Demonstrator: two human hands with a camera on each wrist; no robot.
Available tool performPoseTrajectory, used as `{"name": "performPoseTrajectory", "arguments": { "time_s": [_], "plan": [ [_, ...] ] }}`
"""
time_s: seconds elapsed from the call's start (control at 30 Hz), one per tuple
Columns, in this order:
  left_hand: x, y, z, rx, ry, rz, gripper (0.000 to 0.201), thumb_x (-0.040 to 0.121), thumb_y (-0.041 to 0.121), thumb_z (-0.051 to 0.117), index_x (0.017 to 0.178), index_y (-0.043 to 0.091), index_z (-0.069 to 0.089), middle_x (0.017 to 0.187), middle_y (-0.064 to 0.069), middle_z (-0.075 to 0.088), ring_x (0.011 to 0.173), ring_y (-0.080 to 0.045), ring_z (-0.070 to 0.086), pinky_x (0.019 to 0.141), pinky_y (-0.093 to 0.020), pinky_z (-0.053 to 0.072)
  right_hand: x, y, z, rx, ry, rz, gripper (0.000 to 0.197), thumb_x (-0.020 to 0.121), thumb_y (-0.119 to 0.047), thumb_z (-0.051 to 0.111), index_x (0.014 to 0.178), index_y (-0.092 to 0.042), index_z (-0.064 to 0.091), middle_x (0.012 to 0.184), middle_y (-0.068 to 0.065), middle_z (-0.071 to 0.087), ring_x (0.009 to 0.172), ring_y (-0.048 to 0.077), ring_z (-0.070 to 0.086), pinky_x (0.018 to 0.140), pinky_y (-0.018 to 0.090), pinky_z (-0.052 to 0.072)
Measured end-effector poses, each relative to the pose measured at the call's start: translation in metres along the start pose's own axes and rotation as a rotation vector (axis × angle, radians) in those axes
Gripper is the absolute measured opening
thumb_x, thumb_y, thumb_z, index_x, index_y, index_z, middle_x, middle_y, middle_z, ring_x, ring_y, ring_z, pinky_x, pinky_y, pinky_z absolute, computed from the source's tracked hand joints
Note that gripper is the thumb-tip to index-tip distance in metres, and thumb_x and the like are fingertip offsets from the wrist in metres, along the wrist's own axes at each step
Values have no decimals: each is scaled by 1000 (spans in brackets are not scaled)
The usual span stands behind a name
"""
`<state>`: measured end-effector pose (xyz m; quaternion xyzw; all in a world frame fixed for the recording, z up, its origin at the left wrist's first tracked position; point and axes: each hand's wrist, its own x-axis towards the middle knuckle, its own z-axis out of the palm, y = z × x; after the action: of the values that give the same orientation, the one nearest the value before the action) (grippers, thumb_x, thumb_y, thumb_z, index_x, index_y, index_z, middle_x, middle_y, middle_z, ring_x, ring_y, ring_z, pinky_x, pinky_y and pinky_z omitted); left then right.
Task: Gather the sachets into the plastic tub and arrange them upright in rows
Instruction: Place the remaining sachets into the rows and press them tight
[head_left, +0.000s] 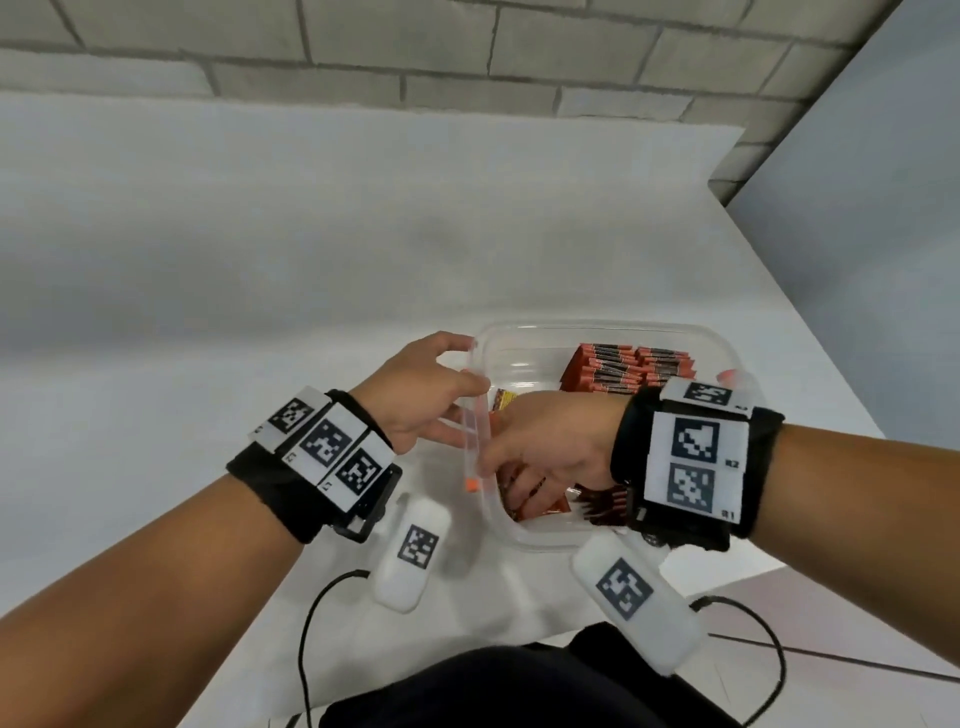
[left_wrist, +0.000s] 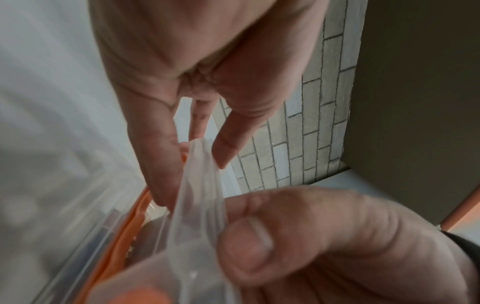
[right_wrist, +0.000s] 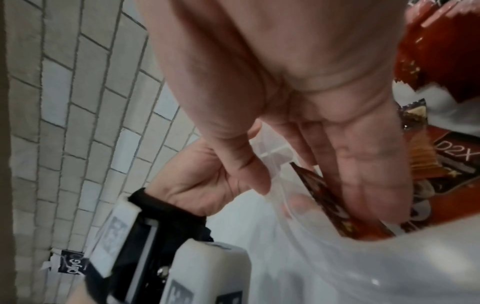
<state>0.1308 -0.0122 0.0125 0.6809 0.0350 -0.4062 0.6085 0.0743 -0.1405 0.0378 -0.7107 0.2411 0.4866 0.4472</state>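
A clear plastic tub stands on the white table. Red sachets stand upright in two rows at its far right, and more lie loose along the near side. My left hand pinches the clear latch flap on the tub's left wall; the flap sits between thumb and fingers in the left wrist view. My right hand reaches into the near left corner. Its fingers press a dark sachet against the wall, and its thumb lies outside on the flap.
Two white marker-tagged units with black cables lie by the table's near edge. The table's right edge runs close to the tub. A grey brick wall stands behind. An orange seal lines the tub's rim.
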Motion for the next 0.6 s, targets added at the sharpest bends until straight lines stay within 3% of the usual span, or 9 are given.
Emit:
{"name": "performPoseTrajectory", "arguments": {
  "time_s": [0.13,0.23,0.3,0.37,0.4,0.5,0.53,0.6],
  "plan": [
    [3,-2,-1,-8,-9,-3,47,91,7,62,132,23,48,110,-11,61,81,-28,67,66,-42,60,-14,1,-9,0,142,-80,44,81,8,66,119,-11,55,85,10,66,77,24,63,78,39,57],
    [4,-2,-2,-3,-14,-1,47,91,8,62,132,25,48,108,-8,59,86,-28,65,67,-43,60,-22,-8,-20,-235,327,-97,31,84,6,59,108,-13,63,87,8,65,74,23,63,80,43,58],
    [4,-2,-2,1,-9,0,47,90,9,63,132,26,48,110,-8,58,94,-31,64,68,-44,60,-20,-16,-26,-485,443,-122,25,89,-1,55,108,-12,66,85,-1,60,67,12,57,64,24,54],
    [3,-3,-1,0,-4,-1,47,90,10,63,132,26,48,112,-8,58,101,-35,64,67,-43,60,-13,-24,-27,-697,463,-117,26,93,-4,49,112,-8,66,92,-2,60,65,8,51,50,15,41],
    [3,-4,-1,-4,-3,0,47,90,10,64,131,26,48,112,-8,59,101,-34,64,66,-43,60,-7,-26,-27,-785,458,-104,27,93,-4,48,114,-7,65,102,1,62,71,10,55,52,16,42],
    [2,-6,-1,-19,-8,10,43,90,12,64,129,25,50,109,-9,60,90,-28,64,64,-42,60,13,-30,-27,-967,450,-84,31,92,-10,52,122,-6,59,124,8,60,106,21,61,83,27,51],
    [2,-6,-1,-23,-8,14,42,90,12,64,128,24,50,108,-9,60,86,-25,64,62,-40,60,18,-32,-27,-1019,440,-74,34,92,-12,54,125,-6,56,126,8,59,110,22,59,88,28,50],
    [2,-7,-2,-31,-8,20,42,90,12,65,128,23,51,107,-9,60,83,-23,64,60,-39,60,24,-34,-26,-1119,407,-36,38,93,-17,55,129,-6,52,127,7,58,111,21,59,86,25,48]
  ]
}}
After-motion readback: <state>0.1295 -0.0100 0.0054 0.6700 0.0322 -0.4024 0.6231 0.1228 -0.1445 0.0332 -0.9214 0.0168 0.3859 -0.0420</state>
